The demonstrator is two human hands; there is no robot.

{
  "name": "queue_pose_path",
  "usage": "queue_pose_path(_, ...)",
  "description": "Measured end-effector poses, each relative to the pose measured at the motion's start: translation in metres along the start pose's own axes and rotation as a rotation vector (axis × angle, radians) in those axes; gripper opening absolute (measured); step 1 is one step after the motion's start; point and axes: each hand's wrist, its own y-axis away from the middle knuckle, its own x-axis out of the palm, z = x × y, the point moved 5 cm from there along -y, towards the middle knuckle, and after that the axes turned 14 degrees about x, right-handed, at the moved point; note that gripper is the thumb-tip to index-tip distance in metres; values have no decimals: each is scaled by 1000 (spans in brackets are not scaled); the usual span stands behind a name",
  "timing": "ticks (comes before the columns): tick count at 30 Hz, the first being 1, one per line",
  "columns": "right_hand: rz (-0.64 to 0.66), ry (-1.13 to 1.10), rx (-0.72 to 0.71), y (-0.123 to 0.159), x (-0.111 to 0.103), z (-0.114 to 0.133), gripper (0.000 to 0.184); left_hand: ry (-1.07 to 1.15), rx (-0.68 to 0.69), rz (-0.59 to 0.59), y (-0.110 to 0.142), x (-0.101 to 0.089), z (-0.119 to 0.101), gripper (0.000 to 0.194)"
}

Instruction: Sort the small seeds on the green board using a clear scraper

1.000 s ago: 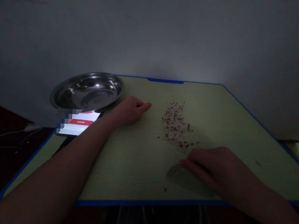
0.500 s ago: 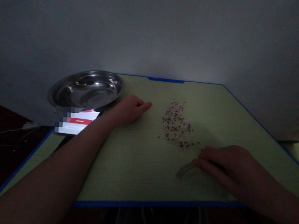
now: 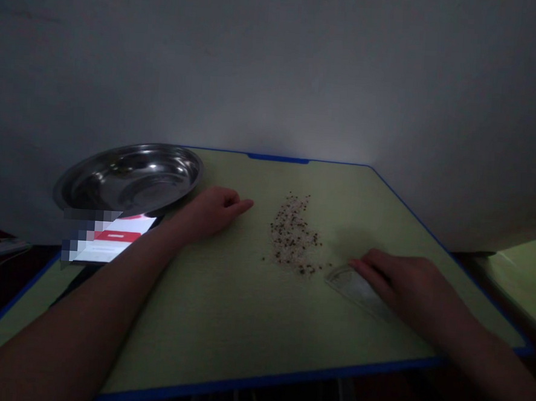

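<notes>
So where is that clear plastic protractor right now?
In the head view, the protractor is right of centre, held in the right hand, beside the near end of the scattered grains.

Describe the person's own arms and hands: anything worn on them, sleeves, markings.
The left hand and right hand are ungloved. The left forearm and right forearm show no sleeves within the picture. No watch, bracelet or marking shows; the light is too dim to rule out small rings.
</notes>
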Motion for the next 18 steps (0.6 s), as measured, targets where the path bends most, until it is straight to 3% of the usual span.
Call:
queue_pose_path(6,3,28,97,-11,5,-25,50,54,-52,19,0,0,0,49)
queue_pose_path(12,46,-24,54,-25,10,-6,46,78,-143,62,2,1,1,50)
queue_pose_path(18,96,-165,-1,-17,1,8,45,74,-162,69,2,1,3,53)
